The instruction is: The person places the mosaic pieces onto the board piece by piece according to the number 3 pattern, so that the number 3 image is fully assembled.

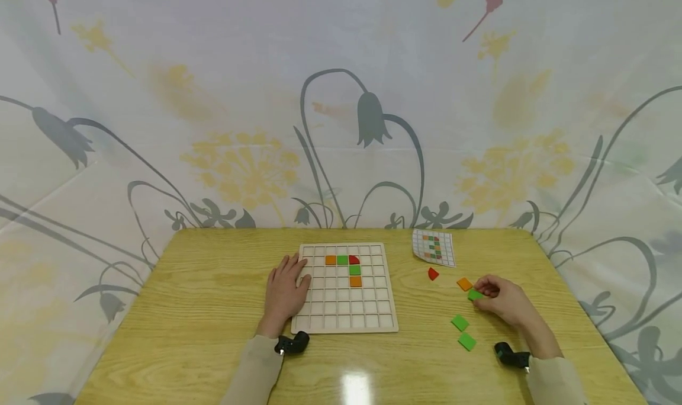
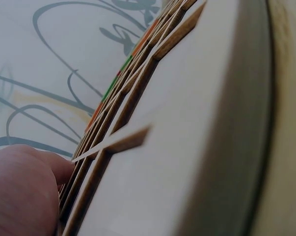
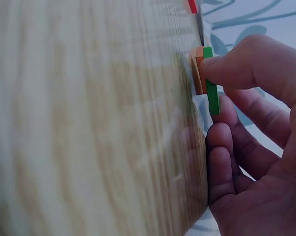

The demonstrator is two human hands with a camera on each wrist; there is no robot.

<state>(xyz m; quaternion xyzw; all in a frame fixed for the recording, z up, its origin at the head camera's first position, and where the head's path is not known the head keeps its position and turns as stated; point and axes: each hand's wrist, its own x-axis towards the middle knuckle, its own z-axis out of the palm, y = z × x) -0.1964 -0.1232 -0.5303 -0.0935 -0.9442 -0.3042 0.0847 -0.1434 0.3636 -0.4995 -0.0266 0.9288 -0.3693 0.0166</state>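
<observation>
Right hand [image 1: 503,301] pinching a green square tile [image 1: 475,295] on the wooden table [image 1: 213,310]; left hand [image 1: 285,291], fingers extended, resting flat against the white gridded wooden board [image 1: 345,322].

On the wooden table [image 1: 213,310], the gridded board [image 1: 345,325] fills the centre, with a left hand [image 1: 284,292] lying flat against its left edge. Right of the board a bare strip of tabletop runs from the near edge toward the far side. Further right, loose pieces crowd the way: a red tile [image 1: 433,273], an orange tile [image 1: 464,284], two green tiles [image 1: 463,331] and a pattern card [image 1: 434,247] at the far edge. The right hand [image 1: 503,301] sits among them, pinching a green tile [image 1: 474,295]. The table's left half lies open.
</observation>
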